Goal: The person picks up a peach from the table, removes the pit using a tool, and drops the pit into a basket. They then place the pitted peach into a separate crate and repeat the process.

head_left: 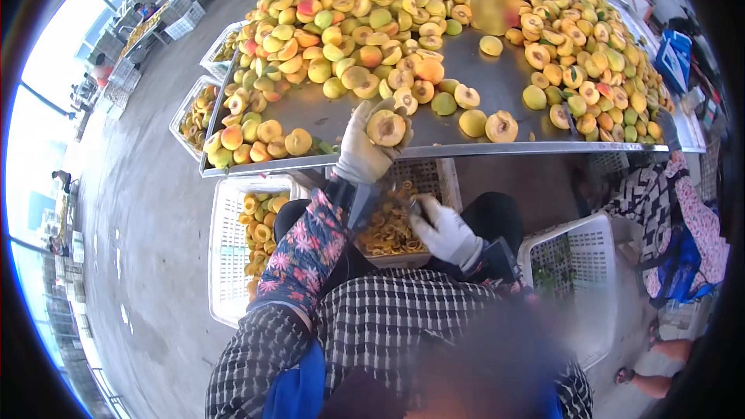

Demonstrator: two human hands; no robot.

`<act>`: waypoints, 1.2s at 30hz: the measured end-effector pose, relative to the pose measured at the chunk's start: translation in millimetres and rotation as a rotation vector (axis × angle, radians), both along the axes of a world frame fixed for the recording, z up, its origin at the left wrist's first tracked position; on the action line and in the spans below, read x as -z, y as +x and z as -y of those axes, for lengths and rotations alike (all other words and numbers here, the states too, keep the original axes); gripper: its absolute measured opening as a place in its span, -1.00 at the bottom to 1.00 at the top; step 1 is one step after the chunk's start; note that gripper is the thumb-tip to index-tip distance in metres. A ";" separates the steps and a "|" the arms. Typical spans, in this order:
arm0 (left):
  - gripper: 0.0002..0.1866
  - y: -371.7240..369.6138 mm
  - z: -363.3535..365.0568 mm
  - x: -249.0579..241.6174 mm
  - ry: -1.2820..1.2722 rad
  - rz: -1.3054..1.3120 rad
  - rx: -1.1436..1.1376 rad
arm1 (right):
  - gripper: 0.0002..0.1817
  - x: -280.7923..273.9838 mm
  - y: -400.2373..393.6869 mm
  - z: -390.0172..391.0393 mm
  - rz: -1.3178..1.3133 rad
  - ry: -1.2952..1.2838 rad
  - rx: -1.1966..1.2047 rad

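My left hand [362,149], in a pale work glove, is raised at the near edge of the metal table [310,116]. Its fingers are wrapped round a halved peach [386,129], whose cut face with a brown hollow is turned up. Lower down, my gloved right hand [450,234] is closed, thumb and fingers together, over a crate [450,180] between my knees. A small thin thing seems to stick out of its fingertips, too blurred to name. Cut yellow fruit pieces [388,231] lie in that crate.
Heaps of peach halves [365,23] cover much of the table, with another heap [597,62] to the right. White crates stand at my left [230,264] and right [597,271]. A person in a patterned sleeve [640,194] sits at the right.
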State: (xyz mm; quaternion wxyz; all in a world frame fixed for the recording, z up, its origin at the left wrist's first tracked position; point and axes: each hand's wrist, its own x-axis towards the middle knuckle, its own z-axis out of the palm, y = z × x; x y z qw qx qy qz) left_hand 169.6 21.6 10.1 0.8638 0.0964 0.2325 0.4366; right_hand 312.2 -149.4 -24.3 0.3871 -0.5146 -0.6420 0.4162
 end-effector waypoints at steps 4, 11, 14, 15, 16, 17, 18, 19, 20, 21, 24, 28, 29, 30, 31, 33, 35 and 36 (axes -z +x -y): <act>-0.57 -1.6 23.9 2.1 0.110 -0.057 -0.068 | -0.66 -22.8 -2.5 -30.2 0.114 0.280 0.137; -0.62 8.0 50.7 -7.7 0.228 -0.100 -0.143 | -0.61 -28.5 -23.3 -45.8 0.259 0.292 0.275; -0.63 14.7 57.5 -8.1 0.311 -0.120 -0.226 | -0.55 -26.8 -29.2 -44.4 0.254 0.304 0.289; -0.66 14.4 56.7 -5.3 0.302 -0.137 -0.218 | -0.54 -21.2 -28.2 -46.6 0.242 0.270 0.285; -0.67 9.2 49.6 16.4 0.386 -0.261 -0.219 | -0.53 -13.5 -27.0 -47.2 0.231 0.233 0.283; -0.67 0.8 35.9 50.2 0.473 -0.381 -0.215 | -0.54 -7.5 -25.5 -46.3 0.225 0.199 0.237; -0.68 -5.2 38.8 46.1 0.362 -0.318 -0.136 | -0.55 1.8 -21.6 -45.6 0.227 0.169 0.214; -0.67 -10.4 40.1 42.4 0.241 -0.255 -0.064 | -0.63 4.2 -22.6 -40.1 0.306 0.172 0.184; -0.64 -14.2 39.5 39.0 0.116 -0.199 -0.001 | -0.70 6.7 -22.1 -36.3 0.385 0.178 0.154; -0.76 -11.0 45.4 35.9 0.249 -0.250 0.014 | -0.78 8.9 -19.9 -33.4 0.461 0.187 0.124; -0.70 -23.0 43.2 48.8 0.339 -0.505 0.139 | -0.68 57.9 -34.8 -43.9 0.268 0.254 0.183; -0.60 -23.1 72.6 41.2 0.498 -0.607 0.014 | -0.56 33.7 -42.5 -14.1 -0.011 -0.110 0.079; -0.63 -28.4 66.6 50.2 0.360 -0.545 0.021 | -0.54 33.9 -40.7 -15.2 -0.011 -0.137 0.056; -0.64 -23.3 69.0 46.2 0.337 -0.529 0.002 | -0.54 36.4 -39.3 -15.4 -0.027 -0.120 0.069; -0.65 -18.4 75.0 40.8 0.312 -0.515 -0.019 | -0.54 38.4 -38.6 -15.2 -0.045 -0.105 0.078; -0.66 -17.8 75.9 38.2 0.249 -0.497 -0.061 | -0.53 37.6 -36.7 -14.3 -0.076 -0.104 0.088; -0.65 -14.3 78.0 34.7 0.313 -0.536 -0.078 | -0.52 57.7 -39.5 -22.3 -0.098 -0.098 0.095; -0.65 -9.3 81.1 33.5 0.345 -0.553 -0.087 | -0.52 59.6 -39.1 -24.9 -0.105 -0.094 0.098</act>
